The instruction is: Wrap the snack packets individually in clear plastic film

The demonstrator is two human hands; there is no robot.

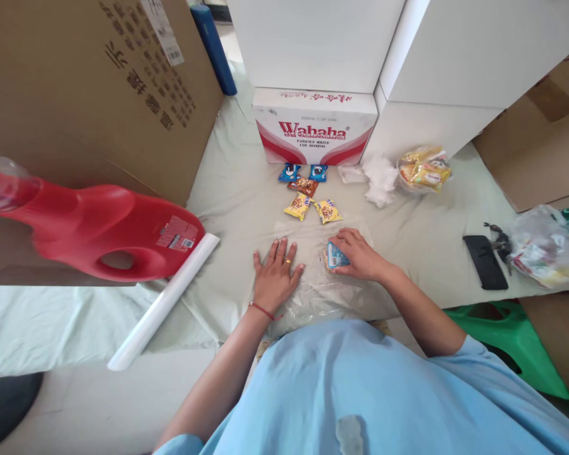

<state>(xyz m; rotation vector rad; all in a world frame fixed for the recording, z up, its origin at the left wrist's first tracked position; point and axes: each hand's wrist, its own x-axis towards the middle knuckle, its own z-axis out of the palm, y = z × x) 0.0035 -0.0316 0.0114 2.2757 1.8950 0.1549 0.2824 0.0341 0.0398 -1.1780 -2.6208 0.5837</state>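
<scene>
My left hand [277,273] lies flat with fingers spread, at the left edge of a clear plastic sheet or bag [313,294] on the cloth. The fingers of my right hand [358,254] close around a small blue snack packet [336,254] over that plastic. Something yellowish shows at the packet's left side, mostly hidden. Beyond my hands lie two yellow cookie packets, one at left [298,206] and one at right [328,212]. Behind them are a brown packet [303,185] and two blue packets, left [289,172] and right [318,173].
A Wahaha water carton [315,129] stands at the back. To the left are a red jug [123,221], a white roll [165,300] and a large cardboard box [99,82]. Rightward sit crumpled white plastic [379,179], a bag of snacks [425,169] and a black phone [486,262].
</scene>
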